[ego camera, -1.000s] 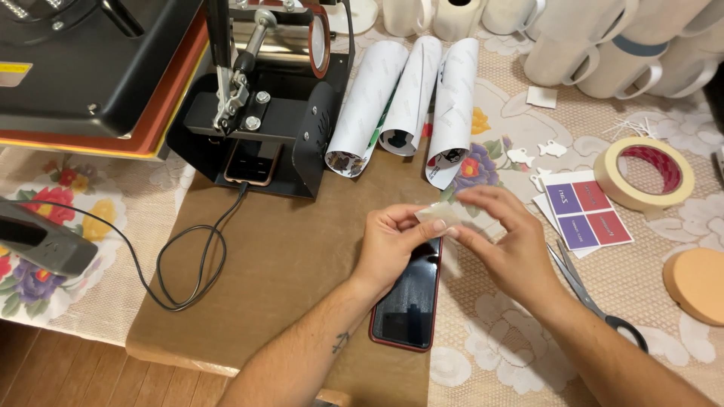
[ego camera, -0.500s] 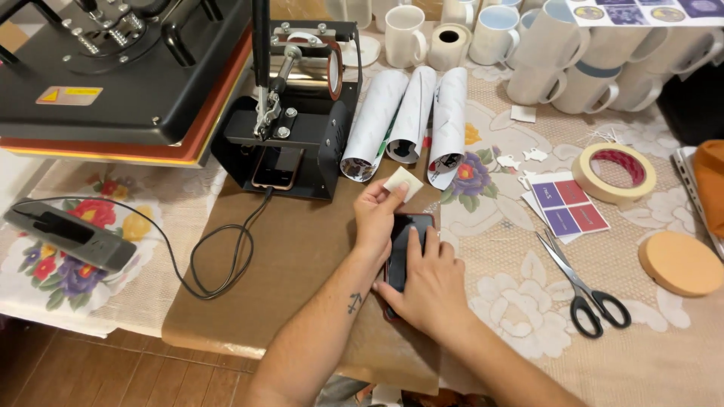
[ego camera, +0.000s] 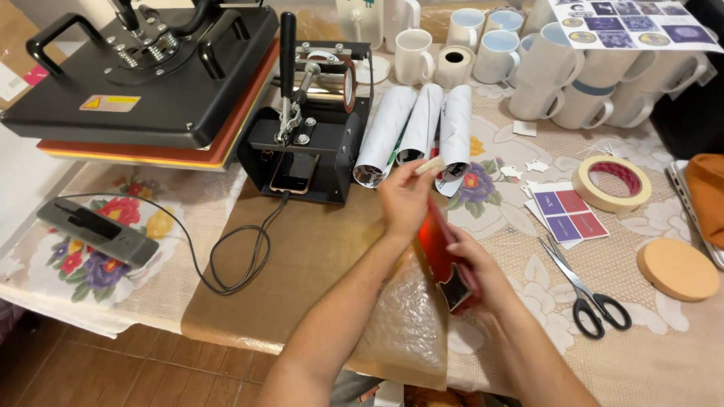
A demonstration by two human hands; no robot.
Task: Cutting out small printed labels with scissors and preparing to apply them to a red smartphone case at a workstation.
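Head view shows the left hand point(ego camera: 403, 197) with fingers point(ego camera: 416, 172) pinched shut on a small pale strip point(ego camera: 431, 165), raised just near of three white paper rolls point(ego camera: 418, 130). Just right and nearer, the right hand point(ego camera: 483, 277) grips a red phone case point(ego camera: 446, 255) tilted on edge, its fingers closed around it, over crinkled clear plastic point(ego camera: 403, 324) on the table point(ego camera: 317, 249). Far off stand white mugs point(ego camera: 483, 56), whose contents cannot be told; scissors point(ego camera: 584, 290) lie right.
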